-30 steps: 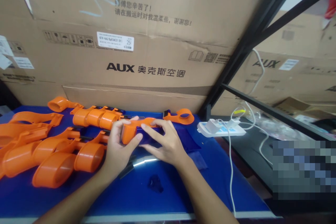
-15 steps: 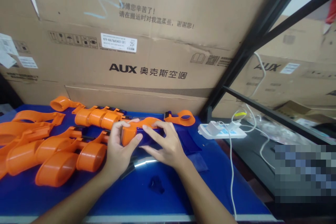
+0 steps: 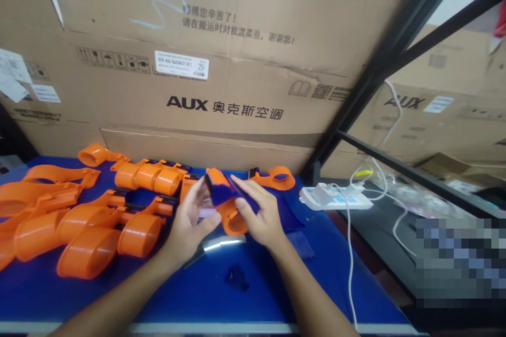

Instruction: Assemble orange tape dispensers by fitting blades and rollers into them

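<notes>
An orange plastic piece with a loop at one end (image 3: 234,219) is held above the blue table, its loop pointing down towards me. A dark blue part (image 3: 222,193) sits against its upper section; whether it is film or hard plastic I cannot tell. My right hand (image 3: 263,213) grips the piece from the right, thumb near the loop and fingers along the blue side. My left hand (image 3: 193,224) is curved at the left, thumb and fingers apart, fingertips close to the piece's dark end. Whether they touch it is unclear.
Several similar orange pieces (image 3: 89,253) lie on the left of the blue table (image 3: 276,295), another orange piece (image 3: 279,178) at the back. A small dark scrap (image 3: 237,277) lies in front. A white power strip (image 3: 336,197) with cables is on the right; a large carton (image 3: 237,73) stands behind.
The orange piece has been turned from lying crosswise to having its loop downwards. My left fingers have spread from around its left end, while my right hand keeps hold.
</notes>
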The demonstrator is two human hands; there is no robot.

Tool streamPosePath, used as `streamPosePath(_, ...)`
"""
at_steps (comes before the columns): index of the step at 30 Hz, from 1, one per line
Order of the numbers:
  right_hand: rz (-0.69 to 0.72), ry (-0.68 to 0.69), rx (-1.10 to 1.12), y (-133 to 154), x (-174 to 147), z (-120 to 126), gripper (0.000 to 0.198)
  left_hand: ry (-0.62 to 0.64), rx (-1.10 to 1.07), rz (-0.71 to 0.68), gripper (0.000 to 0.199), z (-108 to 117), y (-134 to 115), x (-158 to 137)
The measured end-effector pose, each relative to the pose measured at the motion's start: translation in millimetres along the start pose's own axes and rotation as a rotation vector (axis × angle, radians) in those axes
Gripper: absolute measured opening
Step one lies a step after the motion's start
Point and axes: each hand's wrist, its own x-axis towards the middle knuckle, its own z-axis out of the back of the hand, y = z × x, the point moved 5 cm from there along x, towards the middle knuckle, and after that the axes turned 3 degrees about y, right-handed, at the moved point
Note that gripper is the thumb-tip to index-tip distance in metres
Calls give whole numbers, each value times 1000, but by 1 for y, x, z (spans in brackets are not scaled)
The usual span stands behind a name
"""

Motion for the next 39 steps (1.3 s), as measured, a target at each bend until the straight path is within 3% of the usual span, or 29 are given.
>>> streamPosePath(2,-198,-19,160,-14,1,-1,55,99,43,51,74,-5,6,-4)
streamPosePath(5,-443,-56,336,-30,0,-6,72,141,184,60,86,-8,8,-11)
streamPosePath(9,-552,-65,487,-36,0,-12,71,205,339,17,96,-14,5,-18)
streamPosePath(14,-626,44,558,-45,-3,-25,64,212,233,29,108,-17,6,-16)
streamPosePath(17,-587,77,563,-48,-3,-28,61,135,164,29,109,-12,8,-10)
streamPosePath(21,-427,67,590,-32,1,-19,55,-32,125,47,105,-2,10,-2)
streamPosePath(24,-287,210,541,-10,2,-14,60,-87,92,50,96,1,10,2)
streamPosePath(28,-218,346,468,5,1,-15,68,-93,90,34,92,2,9,6)
streamPosePath(39,-274,280,600,-8,4,-21,58,110,210,59,95,3,18,8)
